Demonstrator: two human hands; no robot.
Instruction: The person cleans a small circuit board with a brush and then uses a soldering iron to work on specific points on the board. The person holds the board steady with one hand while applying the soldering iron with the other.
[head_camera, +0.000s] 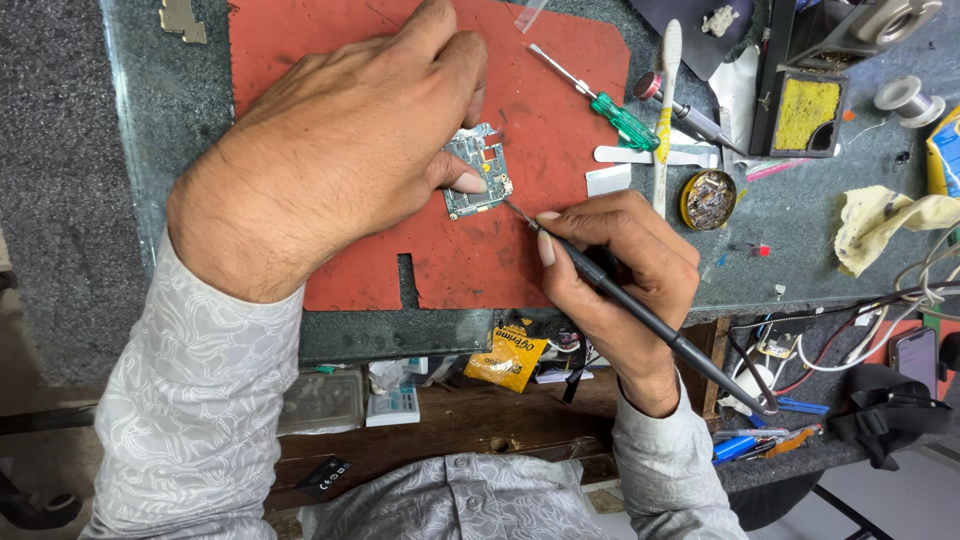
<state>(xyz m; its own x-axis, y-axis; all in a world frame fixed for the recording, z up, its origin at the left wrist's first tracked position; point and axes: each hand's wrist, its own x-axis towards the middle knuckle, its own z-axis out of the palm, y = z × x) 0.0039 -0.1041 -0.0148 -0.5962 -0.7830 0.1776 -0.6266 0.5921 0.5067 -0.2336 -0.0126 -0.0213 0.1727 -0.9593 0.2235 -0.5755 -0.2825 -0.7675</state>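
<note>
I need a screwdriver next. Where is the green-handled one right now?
In the head view, the green-handled screwdriver lies on the red mat's upper right edge, beyond the right hand, beside a white toothbrush.

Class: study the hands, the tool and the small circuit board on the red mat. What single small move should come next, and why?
Probably ease the soldering iron tip onto the circuit board edge. The right hand holds it pen-like, its tip at the board's lower right corner, while the left hand pins the board to the red mat.
</note>
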